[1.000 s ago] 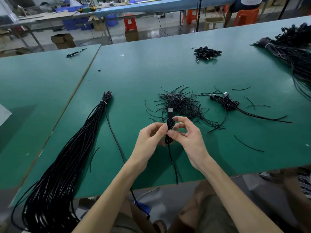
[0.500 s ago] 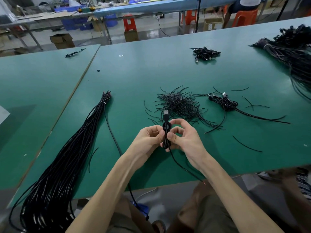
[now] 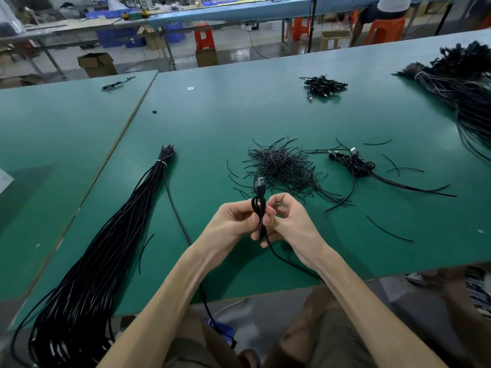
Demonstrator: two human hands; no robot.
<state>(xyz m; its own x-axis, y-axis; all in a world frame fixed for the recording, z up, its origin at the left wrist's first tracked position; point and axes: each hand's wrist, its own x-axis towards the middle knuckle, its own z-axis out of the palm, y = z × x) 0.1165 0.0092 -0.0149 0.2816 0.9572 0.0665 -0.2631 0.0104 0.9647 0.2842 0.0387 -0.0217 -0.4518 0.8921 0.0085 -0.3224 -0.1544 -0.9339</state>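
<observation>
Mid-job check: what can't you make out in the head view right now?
- Cable coil, head view: the left hand and right hand cover its middle; loop count and any tie hidden.
- Cable's tail: passes under the right forearm, end unseen.
- Long bundle: near end cut off by the bottom edge.
- Far pile: too small to count.
- Right-edge bundle: cut off by the frame edge.

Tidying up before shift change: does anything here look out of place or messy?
Yes. Several loose ties lie scattered on the table, apart from the main tie pile. One cable strays from the long bundle and hangs over the near edge.
</observation>
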